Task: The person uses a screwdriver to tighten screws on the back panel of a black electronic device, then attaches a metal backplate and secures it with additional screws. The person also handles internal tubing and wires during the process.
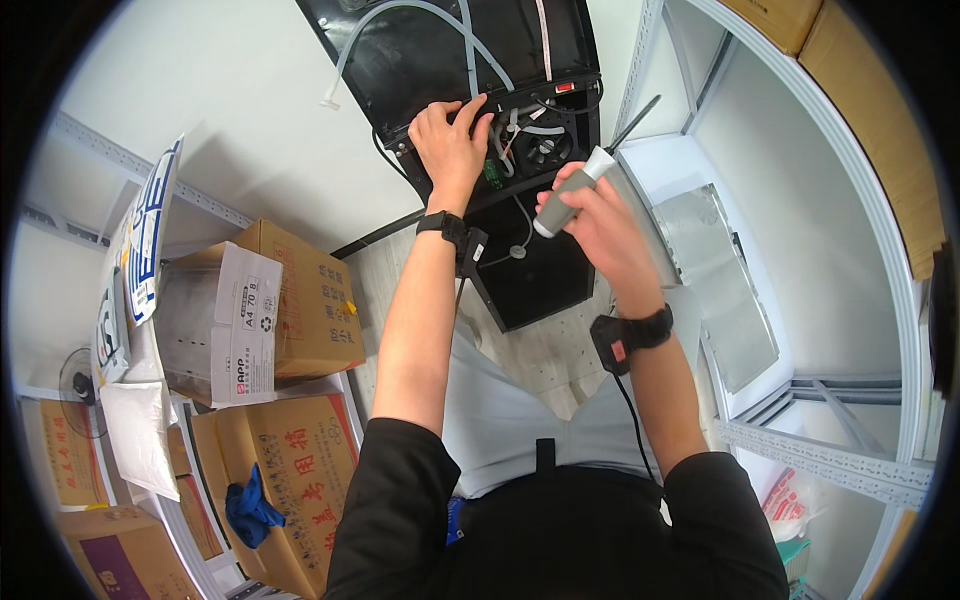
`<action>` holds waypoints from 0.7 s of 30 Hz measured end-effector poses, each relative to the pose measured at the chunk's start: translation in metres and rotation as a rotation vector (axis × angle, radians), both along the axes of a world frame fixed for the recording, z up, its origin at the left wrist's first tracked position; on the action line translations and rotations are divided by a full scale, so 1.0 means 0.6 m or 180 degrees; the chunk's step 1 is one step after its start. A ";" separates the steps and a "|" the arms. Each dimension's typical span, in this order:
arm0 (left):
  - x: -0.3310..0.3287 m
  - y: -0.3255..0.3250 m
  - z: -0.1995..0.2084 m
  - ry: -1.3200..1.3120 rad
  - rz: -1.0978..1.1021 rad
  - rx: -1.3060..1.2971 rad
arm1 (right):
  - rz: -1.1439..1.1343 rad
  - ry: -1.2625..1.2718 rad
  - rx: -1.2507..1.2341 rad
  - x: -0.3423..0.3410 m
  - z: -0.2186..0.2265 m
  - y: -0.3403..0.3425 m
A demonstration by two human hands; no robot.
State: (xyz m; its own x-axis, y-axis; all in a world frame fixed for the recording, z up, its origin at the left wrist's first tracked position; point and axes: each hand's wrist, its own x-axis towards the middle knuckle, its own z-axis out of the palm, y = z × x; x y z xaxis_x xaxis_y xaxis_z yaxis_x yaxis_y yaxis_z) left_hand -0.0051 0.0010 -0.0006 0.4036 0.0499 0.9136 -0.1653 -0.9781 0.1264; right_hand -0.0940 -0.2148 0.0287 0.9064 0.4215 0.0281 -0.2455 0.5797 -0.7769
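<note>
"What's that in the right hand (605, 225)?"

"A screwdriver (572, 200). The fingers are wrapped round its grey handle, and the dark shaft points up and out, past the right edge of the black machine (530, 275)."

"And where's the machine itself?"

"At the far edge of the floor (375, 265), near the white wall, with its insides exposed below the upper panel (430, 55)."

"What about the left hand (455, 150)?"

"It's on the panel's lower edge, toward the left corner. The fingers are bent, with thumb and forefinger near each other; I can't tell whether they grip anything."

"What shows in the opening?"

"A round fan (548, 148) toward the right edge, a small green part (491, 174) to the left of it, and thin tubes and wires between. A red switch (566, 88) sits above the fan."

"Anything higher up?"

"A pale grey hose (400, 8) arches over the panel, its free end hanging beyond the left edge."

"And round about?"

"An upright carton (315, 310) on the left, and a silvery sheet (715, 285) on the right."
</note>
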 end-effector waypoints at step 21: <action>0.003 -0.004 -0.002 0.0082 0.0028 0.0161 | -0.2264 -0.0926 -0.1616 0.196 -0.068 0.185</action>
State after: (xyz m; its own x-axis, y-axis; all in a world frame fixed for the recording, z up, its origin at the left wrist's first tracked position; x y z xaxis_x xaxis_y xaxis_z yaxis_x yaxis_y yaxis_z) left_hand -0.0032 -0.0015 -0.0019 0.4269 0.0076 0.9043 -0.1539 -0.9848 0.0810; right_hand 0.0235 -0.1041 -0.0120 0.9430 -0.2083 0.2595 0.2830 0.0919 -0.9547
